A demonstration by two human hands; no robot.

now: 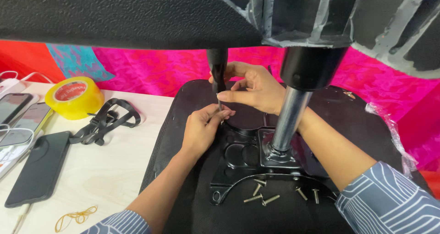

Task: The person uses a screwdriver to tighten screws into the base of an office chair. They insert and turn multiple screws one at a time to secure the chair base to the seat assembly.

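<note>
Screwdriver (217, 73), black-handled and upright, is gripped by the right hand (254, 88) over the black chair seat (192, 124) lying on the bench (110, 170). Left hand (201, 128) pinches closed around the tip at the black metal bracket (243, 156). Beside them rises the steel column (289, 119). Loose bolts (263, 198) lie nearer the camera. Farther left sit a black strap (107, 119), yellow tape roll (73, 96) and phones (39, 165).

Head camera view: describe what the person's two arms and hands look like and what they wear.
Both hands, the left hand and the right hand, are bare: no gloves, and no rings or watch visible. The forearms are uncovered. Each arm wears a grey-blue sleeve with thin white curved line pattern, left sleeve and right sleeve, ending near the elbow.
</note>
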